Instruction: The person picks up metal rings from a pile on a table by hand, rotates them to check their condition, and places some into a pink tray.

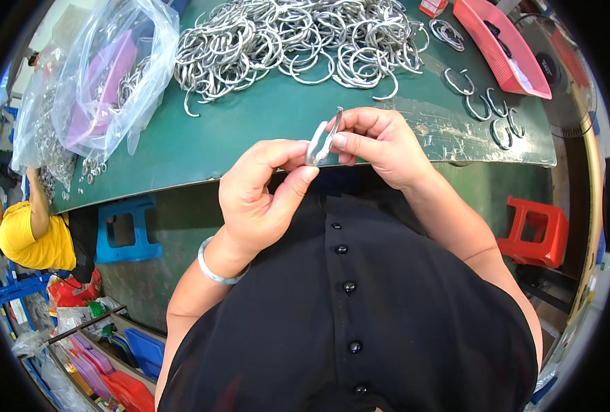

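Between my two hands, just over the near edge of the green table (243,143), is a silver open bangle (312,152). My left hand (260,189) pinches one side of it between thumb and fingers. The other side is pinched by my right hand (379,143), where one end of the bangle sticks up past the fingertips. Part of the bangle is hidden by my fingers. Beyond my hands, a large heap of similar silver bangles (284,41) lies on the table. Several separate bangles (478,108) lie farther right.
A pink basket (504,55) stands at the far right. Clear plastic bags (155,75) and a purple tray (102,89) sit at the left. A person in yellow (37,235) works there. Blue stool (128,230) and red stool (537,232) flank me.
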The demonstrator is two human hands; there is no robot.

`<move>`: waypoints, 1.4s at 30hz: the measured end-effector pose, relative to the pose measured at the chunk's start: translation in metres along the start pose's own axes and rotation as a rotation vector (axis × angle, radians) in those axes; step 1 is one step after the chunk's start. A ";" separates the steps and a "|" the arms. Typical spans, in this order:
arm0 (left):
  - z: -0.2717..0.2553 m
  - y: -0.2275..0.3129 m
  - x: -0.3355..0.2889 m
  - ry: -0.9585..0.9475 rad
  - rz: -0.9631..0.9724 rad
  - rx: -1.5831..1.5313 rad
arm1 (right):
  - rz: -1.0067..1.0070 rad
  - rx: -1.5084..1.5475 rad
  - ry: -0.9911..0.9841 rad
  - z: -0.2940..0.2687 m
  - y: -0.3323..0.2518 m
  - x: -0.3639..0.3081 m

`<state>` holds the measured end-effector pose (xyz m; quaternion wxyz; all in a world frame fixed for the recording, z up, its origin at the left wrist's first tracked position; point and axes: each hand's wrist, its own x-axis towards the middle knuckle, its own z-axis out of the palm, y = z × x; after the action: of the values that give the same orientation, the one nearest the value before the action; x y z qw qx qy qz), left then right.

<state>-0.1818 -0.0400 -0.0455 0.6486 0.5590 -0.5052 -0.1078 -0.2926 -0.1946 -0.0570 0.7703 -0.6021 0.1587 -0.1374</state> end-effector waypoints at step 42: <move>-0.090 -0.075 0.020 0.209 0.052 0.656 | -1.348 -1.005 -0.474 0.055 -0.144 -0.063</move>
<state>-0.0705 -0.0249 -0.0847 0.4851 0.7328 -0.4578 0.1348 -0.3304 -0.1544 0.1001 0.1810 -0.8487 -0.3538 -0.3489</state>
